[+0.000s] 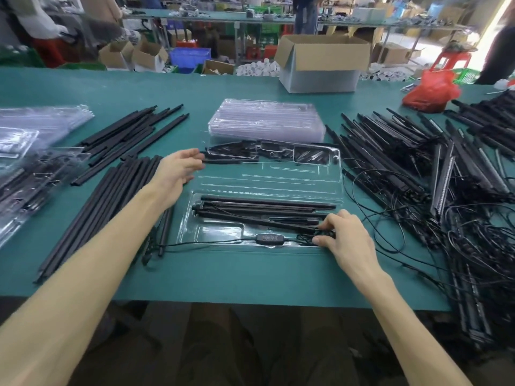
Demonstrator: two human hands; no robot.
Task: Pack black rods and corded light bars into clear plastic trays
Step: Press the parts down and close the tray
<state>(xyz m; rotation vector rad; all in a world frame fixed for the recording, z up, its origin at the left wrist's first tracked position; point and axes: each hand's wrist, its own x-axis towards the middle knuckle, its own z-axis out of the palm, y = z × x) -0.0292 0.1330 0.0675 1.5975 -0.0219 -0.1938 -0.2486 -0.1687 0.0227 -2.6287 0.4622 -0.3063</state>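
Clear plastic tray [217, 232] open on the green desk [250, 274], directly ahead; near half loaded with several black rods [264, 207] lying lengthwise, one slanting across the others. Along its front channel, a cord [209, 242] with a black inline controller [270, 237], left end trailing over the rim onto the desk. Right hand [345, 238] at the tray's right end, fingers curled, pinching the bunched cord there. Left hand [175, 169] loose and holding nothing, fingers spread above the left edge of the tray's far half, close to the end of a short rod [223, 161]; contact not discernible. Beyond, a stack of empty trays [264, 121]. Loose rods [111, 196] in rows to the left, packed trays [33, 168] further left. Tangled corded light bars [446, 176] heaped to the right. Cardboard box [323, 62] and red bag [432, 90] at the desk's far side.
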